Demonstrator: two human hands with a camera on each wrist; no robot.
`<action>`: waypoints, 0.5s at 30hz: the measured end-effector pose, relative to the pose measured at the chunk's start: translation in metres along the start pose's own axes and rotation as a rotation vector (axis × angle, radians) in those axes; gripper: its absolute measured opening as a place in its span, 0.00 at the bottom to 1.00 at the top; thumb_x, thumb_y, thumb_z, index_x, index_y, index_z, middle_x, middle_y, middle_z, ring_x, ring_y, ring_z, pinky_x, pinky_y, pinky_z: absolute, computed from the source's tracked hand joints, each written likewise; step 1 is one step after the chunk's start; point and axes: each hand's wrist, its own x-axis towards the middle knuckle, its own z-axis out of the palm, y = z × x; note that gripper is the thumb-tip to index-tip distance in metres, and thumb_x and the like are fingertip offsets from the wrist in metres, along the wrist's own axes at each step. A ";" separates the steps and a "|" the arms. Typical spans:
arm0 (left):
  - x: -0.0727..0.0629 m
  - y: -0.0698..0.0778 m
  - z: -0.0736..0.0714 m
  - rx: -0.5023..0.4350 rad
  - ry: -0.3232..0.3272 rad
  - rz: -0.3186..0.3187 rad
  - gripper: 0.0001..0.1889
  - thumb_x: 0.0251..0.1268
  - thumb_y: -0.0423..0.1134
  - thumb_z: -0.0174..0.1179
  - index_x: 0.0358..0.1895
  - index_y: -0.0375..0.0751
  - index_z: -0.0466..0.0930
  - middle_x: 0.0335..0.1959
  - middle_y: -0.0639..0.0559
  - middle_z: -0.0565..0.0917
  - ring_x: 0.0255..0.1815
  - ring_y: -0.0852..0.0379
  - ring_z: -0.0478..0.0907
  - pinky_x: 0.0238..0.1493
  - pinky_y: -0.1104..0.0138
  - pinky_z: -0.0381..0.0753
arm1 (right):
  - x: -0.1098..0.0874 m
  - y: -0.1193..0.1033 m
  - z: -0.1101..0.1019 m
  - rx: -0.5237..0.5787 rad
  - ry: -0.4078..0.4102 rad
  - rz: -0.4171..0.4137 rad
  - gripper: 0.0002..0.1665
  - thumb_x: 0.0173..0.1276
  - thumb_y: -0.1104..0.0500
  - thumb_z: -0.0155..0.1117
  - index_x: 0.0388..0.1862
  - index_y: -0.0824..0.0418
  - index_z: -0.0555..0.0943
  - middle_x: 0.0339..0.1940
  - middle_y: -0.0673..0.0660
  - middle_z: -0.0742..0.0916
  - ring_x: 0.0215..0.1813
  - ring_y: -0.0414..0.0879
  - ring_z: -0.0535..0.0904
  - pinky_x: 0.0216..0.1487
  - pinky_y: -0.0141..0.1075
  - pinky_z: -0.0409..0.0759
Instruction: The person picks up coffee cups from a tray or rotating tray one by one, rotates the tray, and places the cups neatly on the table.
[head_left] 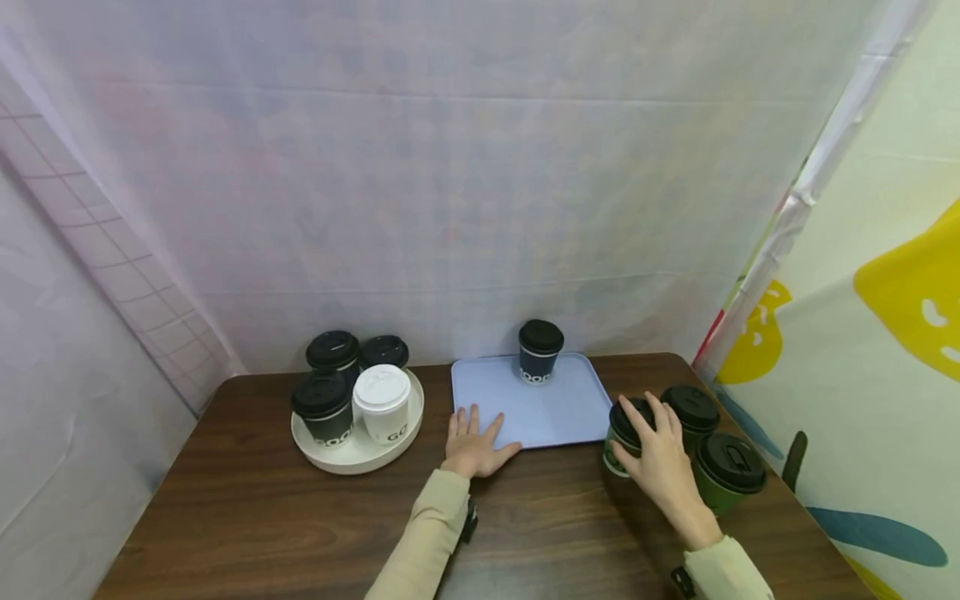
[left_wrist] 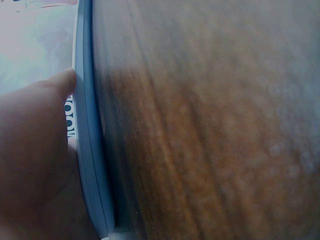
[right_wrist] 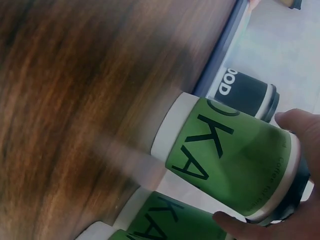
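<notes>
My left hand (head_left: 476, 450) lies with fingers spread on the front left part of a pale blue tray (head_left: 480, 387). Its thumb reaches the tray rim in the left wrist view. On the tray stands a dark paper coffee cup (head_left: 538, 358) with a black lid. Just off the tray's front right corner, my right hand (head_left: 663, 458) grips a green coffee cup (right_wrist: 240, 155) by its black lid from above, thumb on one side and fingers on the other. Beside that hand stand two more green cups, one behind (head_left: 692, 408) and one in front (head_left: 727, 471).
At the left, a round white plate (head_left: 352, 468) carries a white cup (head_left: 382, 404) and three dark cups with black lids. A white cloth (head_left: 480, 183) hangs behind the brown wooden table (head_left: 540, 533). A patterned cloth (head_left: 862, 333) borders the right side.
</notes>
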 end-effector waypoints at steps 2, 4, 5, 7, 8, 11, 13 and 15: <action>0.000 0.000 0.001 0.002 -0.008 -0.002 0.40 0.73 0.71 0.45 0.82 0.56 0.60 0.86 0.33 0.48 0.87 0.31 0.40 0.87 0.45 0.36 | 0.000 0.000 -0.002 -0.015 0.006 -0.003 0.46 0.52 0.59 0.84 0.71 0.56 0.77 0.73 0.74 0.72 0.72 0.80 0.65 0.26 0.66 0.82; 0.001 0.000 0.002 0.003 -0.016 -0.003 0.40 0.73 0.71 0.45 0.82 0.57 0.59 0.86 0.33 0.47 0.88 0.32 0.39 0.87 0.45 0.35 | 0.000 -0.001 -0.005 -0.042 0.017 -0.012 0.45 0.51 0.57 0.85 0.70 0.56 0.77 0.72 0.74 0.73 0.71 0.81 0.66 0.28 0.68 0.82; 0.001 0.000 0.003 0.002 -0.019 -0.003 0.40 0.73 0.70 0.45 0.82 0.57 0.59 0.86 0.33 0.46 0.88 0.32 0.38 0.87 0.45 0.35 | 0.000 -0.002 -0.007 -0.060 0.021 -0.019 0.45 0.51 0.56 0.85 0.70 0.57 0.78 0.72 0.74 0.73 0.70 0.81 0.67 0.30 0.69 0.82; 0.001 -0.001 0.004 0.005 -0.021 -0.002 0.40 0.73 0.70 0.45 0.82 0.57 0.59 0.86 0.33 0.46 0.88 0.32 0.38 0.87 0.45 0.34 | 0.001 -0.005 -0.012 -0.101 0.034 -0.040 0.45 0.50 0.53 0.86 0.68 0.57 0.79 0.70 0.74 0.75 0.68 0.81 0.69 0.34 0.70 0.82; 0.001 -0.001 0.004 0.008 -0.021 -0.001 0.40 0.73 0.71 0.45 0.82 0.57 0.59 0.86 0.33 0.46 0.88 0.32 0.38 0.87 0.45 0.35 | 0.002 -0.007 -0.015 -0.121 0.041 -0.050 0.45 0.49 0.52 0.86 0.68 0.57 0.80 0.70 0.74 0.75 0.67 0.81 0.71 0.36 0.71 0.82; 0.000 -0.001 0.003 0.002 -0.033 -0.005 0.40 0.73 0.71 0.45 0.83 0.57 0.58 0.86 0.34 0.45 0.88 0.32 0.37 0.87 0.46 0.33 | 0.005 -0.016 -0.022 -0.164 0.065 -0.077 0.44 0.48 0.49 0.86 0.66 0.56 0.82 0.68 0.74 0.77 0.65 0.80 0.73 0.47 0.74 0.79; 0.000 -0.001 0.002 0.001 -0.029 -0.004 0.40 0.73 0.71 0.45 0.82 0.57 0.58 0.86 0.33 0.45 0.88 0.32 0.37 0.87 0.45 0.34 | 0.009 -0.023 -0.024 -0.173 0.085 -0.096 0.44 0.47 0.48 0.85 0.65 0.56 0.82 0.67 0.74 0.78 0.65 0.79 0.73 0.54 0.76 0.76; 0.001 0.000 0.002 -0.005 -0.028 -0.003 0.40 0.73 0.71 0.45 0.83 0.57 0.58 0.86 0.33 0.45 0.88 0.32 0.37 0.87 0.45 0.33 | 0.014 -0.031 -0.025 -0.165 0.105 -0.117 0.43 0.47 0.47 0.85 0.64 0.56 0.83 0.67 0.74 0.78 0.66 0.79 0.73 0.59 0.76 0.72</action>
